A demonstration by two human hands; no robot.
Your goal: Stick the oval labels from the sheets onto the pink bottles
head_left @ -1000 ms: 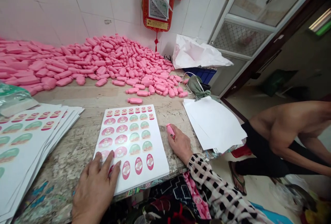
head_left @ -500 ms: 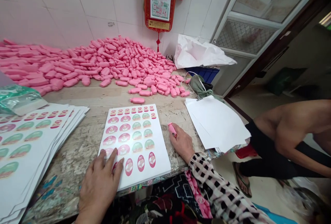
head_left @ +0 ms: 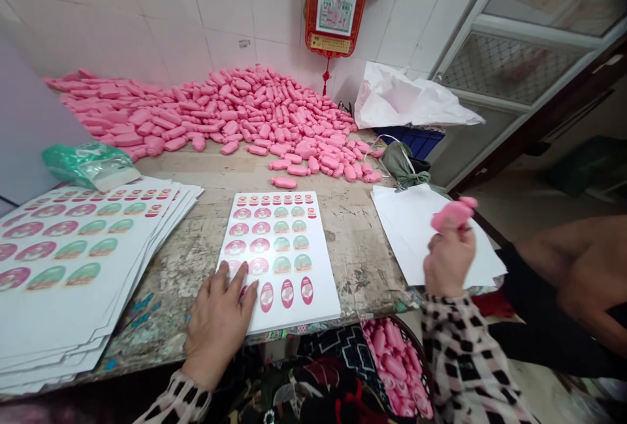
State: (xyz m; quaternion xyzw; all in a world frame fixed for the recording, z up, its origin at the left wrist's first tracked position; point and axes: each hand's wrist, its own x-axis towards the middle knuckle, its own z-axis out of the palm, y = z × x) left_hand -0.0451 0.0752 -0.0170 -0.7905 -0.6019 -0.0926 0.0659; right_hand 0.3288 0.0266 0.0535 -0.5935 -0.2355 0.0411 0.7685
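My left hand (head_left: 221, 323) lies with fingers spread on the lower left corner of a sticker sheet (head_left: 323, 294). Round pink and green labels and oval ones are printed on that sheet. My right hand (head_left: 449, 260) is raised above the stack of blank white paper (head_left: 404, 241), closed round a pink bottle-shaped piece (head_left: 448, 216); motion blurs it slightly. Many similar pink pieces are heaped in a long pile (head_left: 235, 110) against the wall. One of them (head_left: 284, 182) lies apart, just beyond the sheet.
On the left, more printed sheets (head_left: 63, 306) are stacked under a green plastic pack (head_left: 88, 163). A basket of pink pieces (head_left: 396, 365) stands below the table edge. A dark green pouch (head_left: 404, 163) and a blue crate (head_left: 416, 143) are at the back right. Another person (head_left: 578, 274) sits at right.
My right hand has lifted from beside the sheet and moved right, still holding a pink piece. My left hand stays on the sheet. The view has shifted, bringing the basket into sight.
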